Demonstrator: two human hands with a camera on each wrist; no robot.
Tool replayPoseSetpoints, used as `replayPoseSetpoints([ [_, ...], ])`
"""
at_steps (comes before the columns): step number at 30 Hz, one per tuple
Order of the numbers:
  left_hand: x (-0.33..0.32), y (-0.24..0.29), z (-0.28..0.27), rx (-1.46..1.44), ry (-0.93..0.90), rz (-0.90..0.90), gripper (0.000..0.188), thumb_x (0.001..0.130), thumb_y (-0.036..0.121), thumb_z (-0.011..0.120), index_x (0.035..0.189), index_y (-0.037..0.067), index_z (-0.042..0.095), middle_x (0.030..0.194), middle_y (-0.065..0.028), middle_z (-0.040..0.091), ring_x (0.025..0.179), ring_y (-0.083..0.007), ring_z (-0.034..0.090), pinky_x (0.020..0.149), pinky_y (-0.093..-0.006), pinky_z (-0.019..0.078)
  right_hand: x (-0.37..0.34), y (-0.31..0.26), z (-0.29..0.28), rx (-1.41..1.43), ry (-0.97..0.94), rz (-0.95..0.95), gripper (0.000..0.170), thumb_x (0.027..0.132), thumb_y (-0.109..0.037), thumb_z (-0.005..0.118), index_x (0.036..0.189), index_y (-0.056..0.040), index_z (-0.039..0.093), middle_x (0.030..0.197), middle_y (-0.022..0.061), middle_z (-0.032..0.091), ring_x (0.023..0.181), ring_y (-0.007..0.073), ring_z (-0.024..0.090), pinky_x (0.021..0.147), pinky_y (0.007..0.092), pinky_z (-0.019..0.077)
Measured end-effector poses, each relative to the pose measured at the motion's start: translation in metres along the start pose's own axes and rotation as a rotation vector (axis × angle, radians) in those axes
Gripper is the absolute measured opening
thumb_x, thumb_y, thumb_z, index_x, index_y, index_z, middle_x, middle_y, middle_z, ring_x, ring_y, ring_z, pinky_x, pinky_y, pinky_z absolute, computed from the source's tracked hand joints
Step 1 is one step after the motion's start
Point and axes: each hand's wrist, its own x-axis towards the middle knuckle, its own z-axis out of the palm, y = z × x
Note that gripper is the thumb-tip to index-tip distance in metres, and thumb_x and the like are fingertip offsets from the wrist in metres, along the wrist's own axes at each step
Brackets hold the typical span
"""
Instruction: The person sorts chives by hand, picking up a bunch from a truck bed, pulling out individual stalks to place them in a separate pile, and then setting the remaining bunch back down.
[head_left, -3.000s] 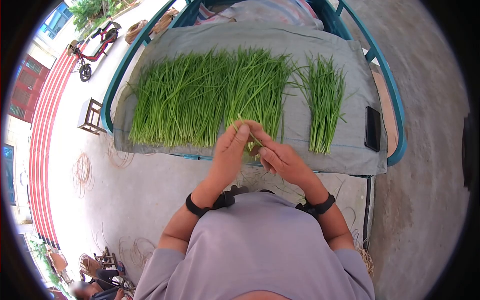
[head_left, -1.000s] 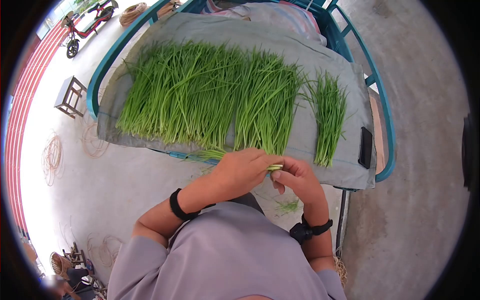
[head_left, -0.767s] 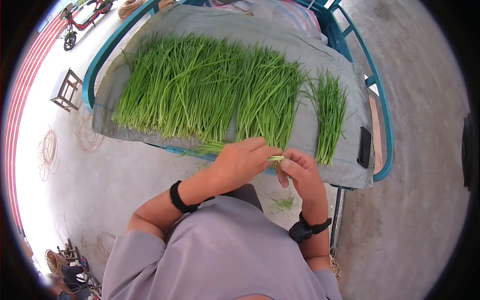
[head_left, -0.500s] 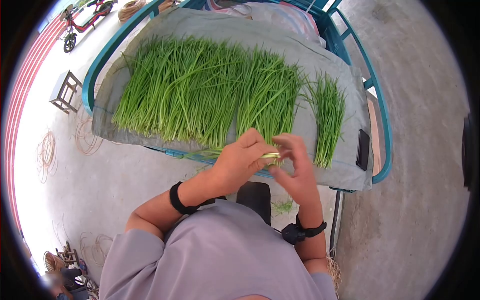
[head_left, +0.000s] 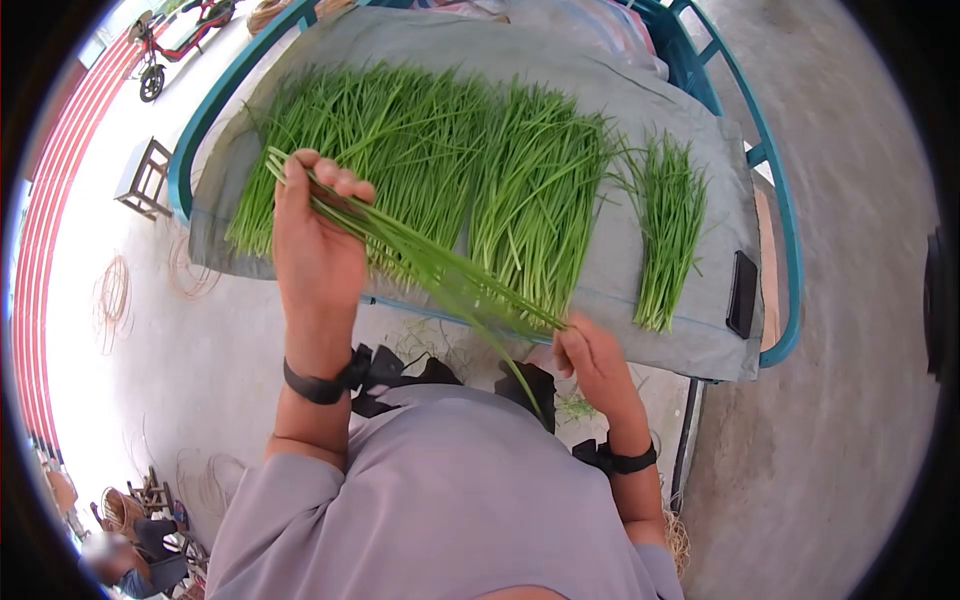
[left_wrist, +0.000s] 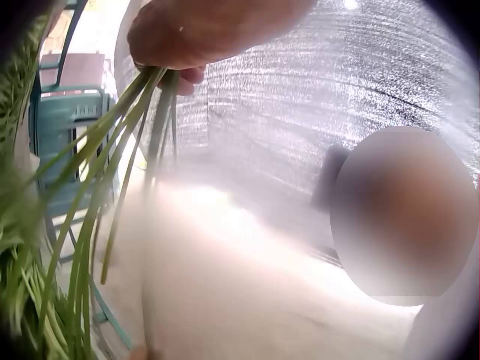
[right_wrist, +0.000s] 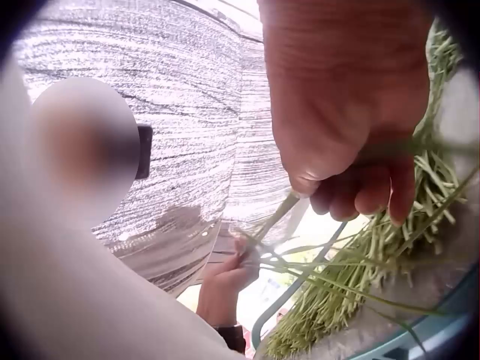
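Note:
A thin bunch of green chives stretches slantwise between both hands in the head view. My left hand is raised at the left and grips the pale stem ends between thumb and fingers. Lower right, my right hand pinches the leafy ends, its fingers curled. One long leaf hangs down from the bunch toward the shirt. Behind the hands lie a wide row of chives, a second pile of chives beside it, and a smaller pile of chives at the right, stems toward me.
A grey cloth covers the cart bed, framed by teal rails. A black phone lies at its right edge. A small stool, coiled strands and a scooter are at the left. Another person sits lower left.
The hands, close together before, are now far apart. My left hand has moved up and left with the stem ends; the bunch has swung round to stretch toward my right hand, which now pinches the leaves.

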Motion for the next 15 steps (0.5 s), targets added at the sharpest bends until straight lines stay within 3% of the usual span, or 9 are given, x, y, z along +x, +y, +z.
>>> replayPoseSetpoints([
  [3,0.01,0.006,-0.026,-0.17,0.029,-0.047,0.016,0.1,0.019,0.04,0.099,0.004,0.046,0.077,-0.0026,0.045,0.07,-0.0131,0.044,0.063,-0.0279,0.044,-0.007,0.004,-0.002,0.0,-0.028,-0.013,0.031,0.098,-0.025,0.042,0.078,-0.0034,0.05,0.059,0.0022,0.047,0.053,0.0093,0.046,0.052,0.0243,0.0388],
  [12,0.014,0.038,-0.053,-0.25,0.07,-0.027,0.013,0.097,0.01,0.044,0.1,-0.003,0.048,0.071,-0.0031,0.039,0.061,-0.0114,0.035,0.049,-0.0225,0.0318,-0.027,0.04,-0.006,0.13,0.049,0.036,0.03,0.098,-0.024,0.043,0.079,-0.0031,0.051,0.06,0.0004,0.048,0.054,0.0075,0.045,0.051,0.0221,0.0378],
  [15,0.015,0.059,-0.071,-0.26,0.033,-0.001,0.014,0.097,0.01,0.043,0.099,-0.004,0.047,0.071,-0.0034,0.039,0.06,-0.0112,0.035,0.047,-0.0224,0.0316,-0.035,0.062,-0.007,0.231,0.163,0.07,0.034,0.099,-0.029,0.043,0.078,-0.0026,0.05,0.061,0.0008,0.048,0.053,0.0086,0.044,0.052,0.0228,0.0382],
])
